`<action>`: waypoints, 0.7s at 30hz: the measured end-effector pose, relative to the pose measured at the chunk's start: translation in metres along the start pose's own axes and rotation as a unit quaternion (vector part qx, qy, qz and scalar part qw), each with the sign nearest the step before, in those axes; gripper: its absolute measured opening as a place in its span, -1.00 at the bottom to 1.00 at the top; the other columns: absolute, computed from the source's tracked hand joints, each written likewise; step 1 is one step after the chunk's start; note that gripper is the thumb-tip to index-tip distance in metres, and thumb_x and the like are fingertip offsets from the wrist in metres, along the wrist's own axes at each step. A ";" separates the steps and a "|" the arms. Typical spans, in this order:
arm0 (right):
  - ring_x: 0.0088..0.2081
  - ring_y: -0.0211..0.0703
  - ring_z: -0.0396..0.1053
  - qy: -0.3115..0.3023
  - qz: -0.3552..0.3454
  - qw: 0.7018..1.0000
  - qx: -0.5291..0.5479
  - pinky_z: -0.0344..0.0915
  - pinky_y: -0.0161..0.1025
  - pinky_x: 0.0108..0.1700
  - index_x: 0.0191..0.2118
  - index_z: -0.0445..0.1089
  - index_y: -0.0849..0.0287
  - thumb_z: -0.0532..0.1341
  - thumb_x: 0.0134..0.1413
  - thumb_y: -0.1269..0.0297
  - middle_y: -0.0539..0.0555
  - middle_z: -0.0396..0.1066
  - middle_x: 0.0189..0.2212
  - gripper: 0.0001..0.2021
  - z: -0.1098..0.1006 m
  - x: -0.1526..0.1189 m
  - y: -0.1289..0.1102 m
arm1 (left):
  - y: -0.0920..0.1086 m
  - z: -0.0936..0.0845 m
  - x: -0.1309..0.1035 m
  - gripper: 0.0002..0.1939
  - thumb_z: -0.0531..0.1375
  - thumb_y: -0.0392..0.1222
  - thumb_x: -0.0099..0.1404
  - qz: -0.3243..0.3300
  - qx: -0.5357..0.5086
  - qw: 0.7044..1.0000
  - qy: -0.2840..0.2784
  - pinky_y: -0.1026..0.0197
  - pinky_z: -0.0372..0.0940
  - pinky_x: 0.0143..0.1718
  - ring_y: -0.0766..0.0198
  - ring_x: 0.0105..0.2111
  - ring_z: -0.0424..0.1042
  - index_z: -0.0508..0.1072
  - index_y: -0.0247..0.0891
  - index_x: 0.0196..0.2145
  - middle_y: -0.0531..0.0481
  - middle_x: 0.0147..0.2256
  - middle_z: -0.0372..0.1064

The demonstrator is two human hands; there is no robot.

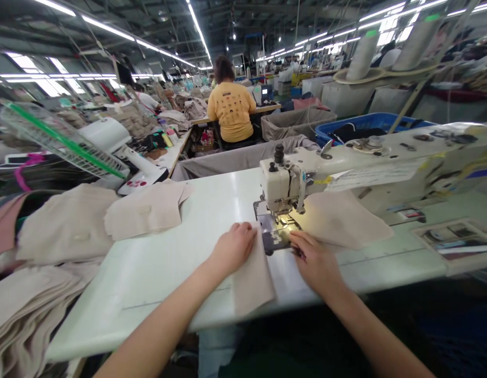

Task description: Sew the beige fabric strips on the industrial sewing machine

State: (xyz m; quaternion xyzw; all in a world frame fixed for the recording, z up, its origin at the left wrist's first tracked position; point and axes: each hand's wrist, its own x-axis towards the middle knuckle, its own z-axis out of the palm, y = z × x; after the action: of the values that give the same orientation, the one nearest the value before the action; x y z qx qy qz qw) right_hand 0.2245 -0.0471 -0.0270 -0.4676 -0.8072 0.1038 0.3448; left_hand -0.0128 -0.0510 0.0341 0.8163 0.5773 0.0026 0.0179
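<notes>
A cream sewing machine (281,184) stands on the pale table, its lamp lighting the metal plate (275,237) under the needle. Left of the plate, my left hand (236,245) has its fingers curled on the upper end of a narrow beige cloth piece (253,286) that hangs toward the table's front edge. My right hand (312,260) is at the plate's right side, fingers bent together with a small dark object partly showing under them; what it is cannot be made out. Behind the needle, a larger beige piece (341,220) lies flat under the machine arm.
Beige cloth pieces (145,210) lie at the table's left, with a stack (27,310) beyond the edge. A white fan (105,134) stands back left. Thread cones (361,58) and a blue basket (369,121) are at the right. A person in yellow (231,110) sits ahead.
</notes>
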 end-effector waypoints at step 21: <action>-0.16 -0.12 0.50 -0.156 -0.081 0.984 -0.011 0.42 -0.26 -0.20 -0.11 0.51 0.13 0.09 -0.10 0.70 0.08 0.50 -0.09 -0.51 -0.024 -0.011 -0.001 | 0.000 -0.006 -0.008 -0.65 -0.07 -0.11 0.44 -0.234 0.110 0.965 -0.044 0.08 0.38 -0.32 -0.04 -0.21 0.51 0.38 -0.39 -0.10 -0.28 -0.15 0.37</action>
State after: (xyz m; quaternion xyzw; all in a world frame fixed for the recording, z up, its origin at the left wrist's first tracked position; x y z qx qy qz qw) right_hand 0.2429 -0.0609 -0.0141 -0.3825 -0.8873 0.1385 0.2171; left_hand -0.0158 -0.0581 0.0400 0.6547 0.7477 -0.1010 -0.0464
